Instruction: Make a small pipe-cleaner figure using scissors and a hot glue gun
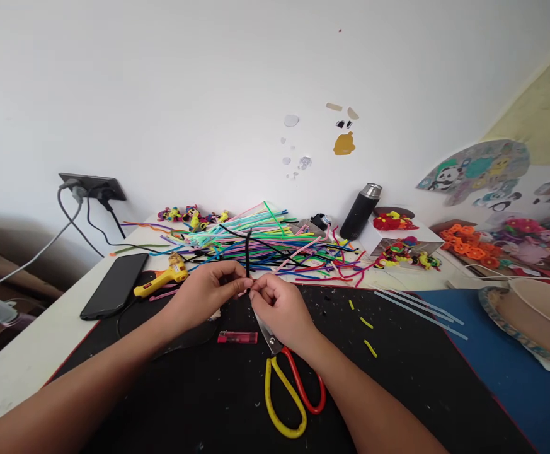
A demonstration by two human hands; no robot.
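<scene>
My left hand and my right hand meet over the black mat, fingertips pinched together. A black pipe cleaner rises upright from between the fingers; its lower end is hidden. A small pinkish bit shows at the left fingertips, too small to name. Beneath my right hand lie scissors with one yellow and one red handle, their blades partly covered. A pink-red lighter rests on the mat just below my left hand. Short yellow pipe cleaner pieces are scattered to the right.
A pile of coloured pipe cleaners spreads along the wall. On the left are a yellow glue gun and a phone. A black thermos stands at the back right. Clear glue sticks and a round basket lie right.
</scene>
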